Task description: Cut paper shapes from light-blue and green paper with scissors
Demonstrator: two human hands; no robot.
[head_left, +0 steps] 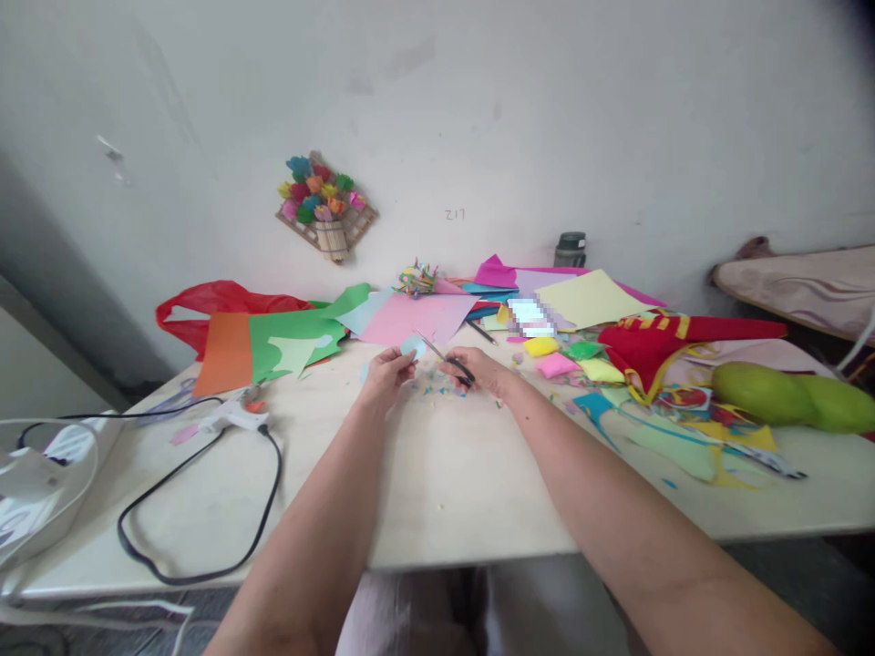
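Observation:
Between thumb and fingers, my left hand point(388, 374) pinches a small light-blue piece of paper point(413, 346) with a rounded edge. Black-handled scissors point(459, 368) are gripped in my right hand point(478, 369), their blades pointing up and left beside the paper. Whether the blades touch the paper I cannot tell. Small coloured paper scraps point(441, 390) lie on the table under and between both hands. A pink sheet point(410, 319) lies flat just beyond them.
A white glue gun point(236, 415) with a looped black cord lies left, near a power strip point(58, 460). Orange paper point(224, 351) and green paper point(293, 333) lie behind it. Right are a phone point(531, 317), clay packets point(557, 364), red cloth point(635, 351) and green fruit point(762, 392).

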